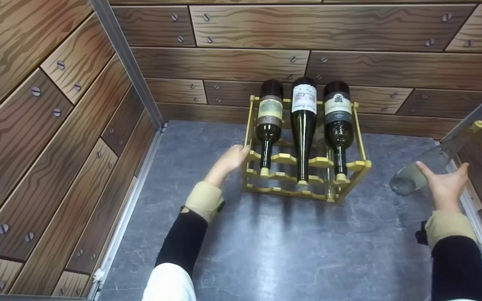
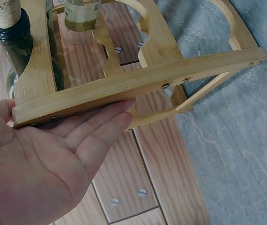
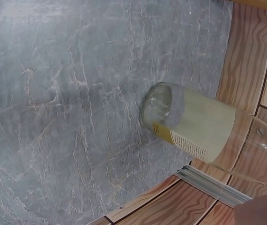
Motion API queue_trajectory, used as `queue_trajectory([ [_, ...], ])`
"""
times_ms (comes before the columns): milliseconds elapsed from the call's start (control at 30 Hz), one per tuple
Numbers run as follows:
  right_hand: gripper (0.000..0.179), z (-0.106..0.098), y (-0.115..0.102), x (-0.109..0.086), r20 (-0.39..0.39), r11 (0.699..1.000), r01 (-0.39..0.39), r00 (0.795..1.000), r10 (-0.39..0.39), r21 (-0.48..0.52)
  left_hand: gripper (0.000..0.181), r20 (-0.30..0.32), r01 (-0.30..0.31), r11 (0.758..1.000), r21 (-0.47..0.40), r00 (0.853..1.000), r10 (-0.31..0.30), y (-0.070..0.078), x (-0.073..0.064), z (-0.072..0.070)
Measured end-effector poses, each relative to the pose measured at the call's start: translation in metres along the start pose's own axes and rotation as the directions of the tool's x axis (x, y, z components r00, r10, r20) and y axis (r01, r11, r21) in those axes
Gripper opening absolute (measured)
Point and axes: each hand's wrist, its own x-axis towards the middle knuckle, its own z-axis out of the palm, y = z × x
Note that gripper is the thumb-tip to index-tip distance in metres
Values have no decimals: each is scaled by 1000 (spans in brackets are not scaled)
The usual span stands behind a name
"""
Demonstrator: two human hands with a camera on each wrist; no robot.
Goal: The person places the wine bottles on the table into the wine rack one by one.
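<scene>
A yellowish wooden wine rack [image 1: 283, 158] stands near the back wall. Along its top lie three dark wine bottles, the left [image 1: 270, 109], middle [image 1: 303, 119] and right one [image 1: 338, 110], corked necks toward me. My left hand [image 1: 229, 161] touches the rack's left front corner; the left wrist view shows its fingers [image 2: 106, 126] stretched along the side rail. On the right, my right hand [image 1: 448, 184] is spread, its thumb overlapping a clear, corked glass bottle [image 1: 431, 161] near the base. That bottle [image 3: 203, 126] points base-first to the left in the right wrist view, a pale label on it.
Another clear bottle [image 2: 81, 16] sits lower in the rack. Plank-patterned walls [image 1: 241, 62] enclose the left, back and right of the grey marbled floor [image 1: 308, 251]. A metal strip [image 3: 213, 187] runs along the foot of the right wall.
</scene>
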Motion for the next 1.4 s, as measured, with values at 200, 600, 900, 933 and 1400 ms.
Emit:
queue_trajectory([
  [200,116,6,-1,5,-7,997,58,998,-58,42,36,-7,6,1000,13,1000,-6,1,2,-1],
  [600,76,14,3,4,-161,993,112,980,-116,-34,36,-11,7,1000,-2,1000,-7,3,0,-1],
  [900,67,11,7,6,-112,988,131,984,-140,-86,38,-17,-7,1000,2,1000,7,1,2,1],
  [933,77,11,6,7,-92,990,125,987,-131,-71,38,-16,-8,1000,-1,1000,8,1,2,1],
  [1400,73,21,7,5,6,985,-147,989,147,90,44,-12,-11,1000,-20,1000,11,-1,3,3],
])
